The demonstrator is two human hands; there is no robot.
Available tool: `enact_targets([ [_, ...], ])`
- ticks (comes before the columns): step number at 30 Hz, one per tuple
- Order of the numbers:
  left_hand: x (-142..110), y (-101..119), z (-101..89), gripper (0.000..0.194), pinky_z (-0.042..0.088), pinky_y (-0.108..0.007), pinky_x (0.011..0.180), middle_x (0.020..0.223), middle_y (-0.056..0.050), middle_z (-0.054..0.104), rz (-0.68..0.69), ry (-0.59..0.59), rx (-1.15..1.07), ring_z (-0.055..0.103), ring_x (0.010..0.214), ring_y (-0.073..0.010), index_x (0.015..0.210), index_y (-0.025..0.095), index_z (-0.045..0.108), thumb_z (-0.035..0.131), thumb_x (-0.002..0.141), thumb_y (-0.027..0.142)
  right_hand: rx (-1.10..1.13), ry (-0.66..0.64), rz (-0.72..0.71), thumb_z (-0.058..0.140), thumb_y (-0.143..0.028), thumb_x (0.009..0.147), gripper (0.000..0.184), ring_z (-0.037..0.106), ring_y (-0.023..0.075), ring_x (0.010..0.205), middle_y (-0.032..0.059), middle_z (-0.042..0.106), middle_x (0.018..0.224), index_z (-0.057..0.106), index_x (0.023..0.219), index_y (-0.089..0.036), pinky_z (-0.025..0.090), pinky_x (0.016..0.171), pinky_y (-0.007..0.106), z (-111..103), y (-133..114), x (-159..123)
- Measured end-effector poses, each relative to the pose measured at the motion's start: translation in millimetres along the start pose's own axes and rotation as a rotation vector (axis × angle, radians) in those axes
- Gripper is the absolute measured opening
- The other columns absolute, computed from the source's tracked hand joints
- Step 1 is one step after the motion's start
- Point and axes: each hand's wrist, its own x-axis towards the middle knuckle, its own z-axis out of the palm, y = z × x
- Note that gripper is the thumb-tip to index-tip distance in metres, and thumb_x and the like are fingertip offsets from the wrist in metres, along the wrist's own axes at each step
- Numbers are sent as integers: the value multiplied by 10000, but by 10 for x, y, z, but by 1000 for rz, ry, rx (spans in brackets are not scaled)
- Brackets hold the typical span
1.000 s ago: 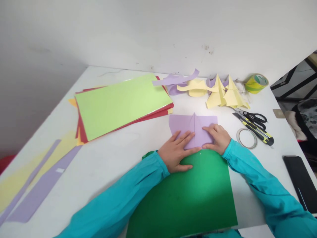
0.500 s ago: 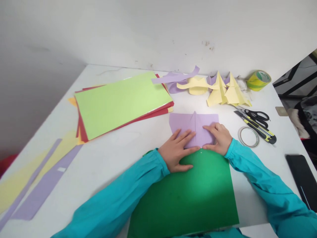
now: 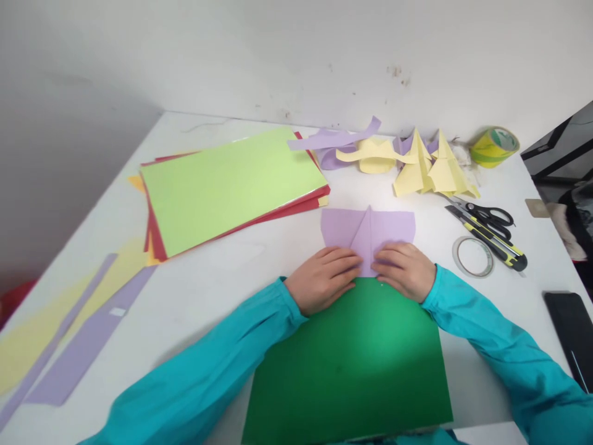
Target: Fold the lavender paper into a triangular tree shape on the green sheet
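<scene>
A folded purple paper (image 3: 370,228) lies at the far edge of a green sheet (image 3: 352,364), with a pointed ridge standing up along its middle. My left hand (image 3: 324,277) curls over the paper's lower left part, fingers pressed together and the thumb mostly hidden. On the lower right part, my right hand (image 3: 404,267) grips in the same manner, its fingertips close to the middle crease. Both hands hide the paper's lower corners.
Light green sheets (image 3: 231,191) lie stacked over red ones at left. Folded yellow paper shapes (image 3: 417,167) stand by the wall near a tape roll (image 3: 495,147). Scissors (image 3: 491,216), a utility knife (image 3: 491,238), a tape ring (image 3: 473,257) and a black phone (image 3: 571,334) lie right.
My left hand has gone from spread flat on the purple paper to fingers curled at its lower left. The right hand's fingers have closed together, and a slanted fold now shows left of the crease.
</scene>
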Motion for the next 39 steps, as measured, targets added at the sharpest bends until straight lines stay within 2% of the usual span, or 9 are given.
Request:
enact_targets([
  [6,186,35,29,69,496,-350,710,917,-66,722,8,167,80,627,840,-214,913,134,630,606,861,173,-122,131,-140,551,-118,883,121,619,203,955,90,721,947,660,936,-114,481,779,339,-8,10,61],
  [11,286,29,2,116,483,-335,689,903,-71,721,-37,303,-16,603,796,-189,944,145,623,571,853,96,-30,242,-22,630,-214,859,151,639,184,882,83,724,933,637,983,-128,476,729,331,-142,-14,134],
  [13,373,35,-59,117,488,-334,691,891,-71,719,-48,341,-76,601,799,-186,945,151,630,590,848,100,-6,259,32,672,-289,833,243,638,190,860,81,722,924,636,1018,-134,470,714,340,-219,-19,196],
  [18,648,95,-329,101,509,-313,671,828,-63,720,-100,423,-220,619,746,-163,890,160,669,634,825,92,100,371,78,625,-177,864,84,643,142,753,38,727,833,663,939,-171,447,685,313,-498,-16,419],
  [24,819,169,-596,60,554,-259,622,804,-82,720,-331,483,-593,667,716,-158,836,157,723,674,829,191,243,394,122,627,-167,864,54,654,125,738,28,732,801,670,895,-177,449,685,296,-780,-12,625],
  [27,811,145,-625,70,553,-254,625,809,-71,722,-258,490,-551,666,713,-148,850,164,717,647,850,172,192,409,80,624,-163,864,72,646,127,739,29,733,814,674,912,-181,444,687,304,-817,-10,643],
  [33,569,39,-475,127,505,-342,717,914,-75,735,121,443,50,670,867,-199,974,145,649,580,875,105,-33,379,-103,555,-130,885,169,624,178,854,66,733,915,668,1009,-151,424,691,346,-597,4,443],
  [37,292,66,-221,148,519,-320,713,905,-81,735,178,297,121,673,874,-185,967,134,629,495,913,101,-44,305,-207,513,-114,900,189,620,191,898,89,724,949,656,1024,-113,454,688,344,-222,-6,190],
  [39,156,85,-94,92,523,-321,736,903,-78,735,178,230,99,674,879,-189,920,138,631,542,902,136,-43,264,-237,536,-110,884,169,626,195,893,94,719,948,662,996,-108,463,701,348,-55,-13,74],
])
